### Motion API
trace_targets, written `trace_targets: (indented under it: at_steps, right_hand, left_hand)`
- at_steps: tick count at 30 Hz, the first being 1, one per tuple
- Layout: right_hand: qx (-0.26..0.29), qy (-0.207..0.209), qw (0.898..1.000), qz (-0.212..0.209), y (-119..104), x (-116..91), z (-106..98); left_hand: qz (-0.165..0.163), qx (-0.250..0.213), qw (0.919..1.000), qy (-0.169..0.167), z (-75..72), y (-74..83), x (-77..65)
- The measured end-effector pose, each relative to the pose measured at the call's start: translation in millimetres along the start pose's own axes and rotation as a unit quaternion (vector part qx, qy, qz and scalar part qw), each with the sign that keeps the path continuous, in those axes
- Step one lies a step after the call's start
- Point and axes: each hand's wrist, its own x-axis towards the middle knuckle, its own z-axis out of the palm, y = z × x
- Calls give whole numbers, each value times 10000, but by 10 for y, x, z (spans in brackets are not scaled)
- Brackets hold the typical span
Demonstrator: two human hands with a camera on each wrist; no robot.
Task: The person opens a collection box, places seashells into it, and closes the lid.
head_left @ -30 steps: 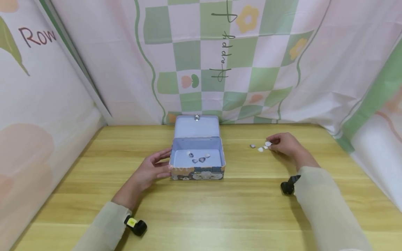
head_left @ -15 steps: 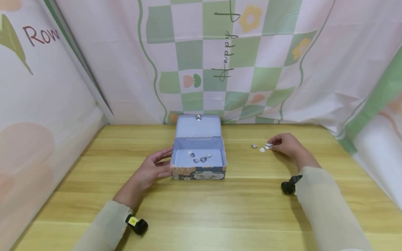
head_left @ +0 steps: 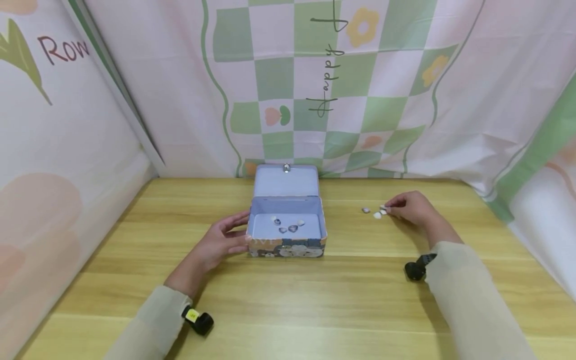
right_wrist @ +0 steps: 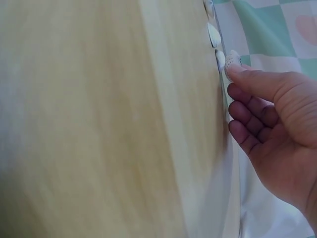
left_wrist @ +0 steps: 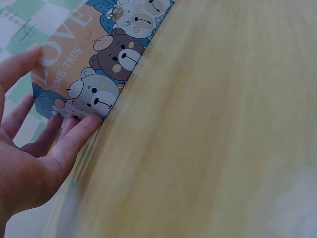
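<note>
A tin box (head_left: 286, 248) with a bear print stands with its lid (head_left: 286, 181) raised. Several small seashells (head_left: 293, 228) lie on its pale blue floor. My left hand (head_left: 217, 245) rests its extended fingers against the box's left side, and the left wrist view has its fingertips on the printed wall (left_wrist: 106, 54). Over to the right, my right hand (head_left: 412, 207) pinches a white seashell (right_wrist: 233, 62) between thumb and index finger. Close to those fingertips lie a white shell (head_left: 377, 215), another pale one (head_left: 383, 212) and a purplish one (head_left: 366, 210).
Light wood makes up the tabletop (head_left: 306, 305). A checked curtain (head_left: 342, 90) hangs right behind the box, and a printed cloth (head_left: 67, 150) closes off the left side. Each wrist carries a small black camera (head_left: 415, 270).
The shell at my right fingertips has gone from facing up to tilted nearly edge-on in the pinch. My left hand stays against the box. The whole head view has shifted slightly.
</note>
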Motion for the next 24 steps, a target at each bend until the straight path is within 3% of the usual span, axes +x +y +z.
trace_targets:
  at_steps: [24]
  right_hand:
    - [-34, 327, 9987, -385, -252, -127, -30]
  left_hand:
    - [22, 27, 10000, 26, 3, -2, -3]
